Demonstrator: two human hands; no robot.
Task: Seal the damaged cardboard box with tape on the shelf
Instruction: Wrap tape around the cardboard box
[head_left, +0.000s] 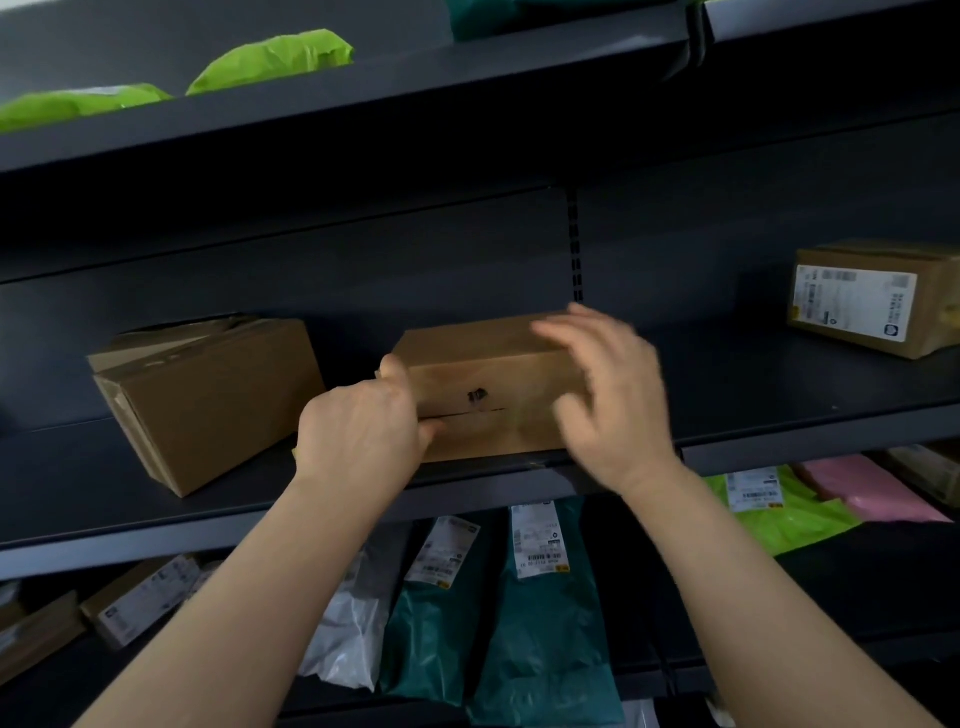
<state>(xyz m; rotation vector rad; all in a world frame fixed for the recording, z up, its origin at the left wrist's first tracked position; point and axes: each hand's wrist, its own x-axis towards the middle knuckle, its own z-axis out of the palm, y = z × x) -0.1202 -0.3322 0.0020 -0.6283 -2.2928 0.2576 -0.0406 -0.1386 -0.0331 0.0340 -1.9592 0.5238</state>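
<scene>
While left grip (363, 431) holds the box (488, 364), right grip (608, 395) blurs.

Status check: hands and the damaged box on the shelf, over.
Left hand grips left end of cardboard box. Right hand open, blurred, at its right end. Box on shelf, front slit untaped, no tape in view. Nothing blocking.

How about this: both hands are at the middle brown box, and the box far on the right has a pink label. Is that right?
Not quite. The head view shows the label on the far-right box is white, not pink. Both hands are at the middle brown box: the left hand grips its left end, the right hand is open by its right end.
</scene>
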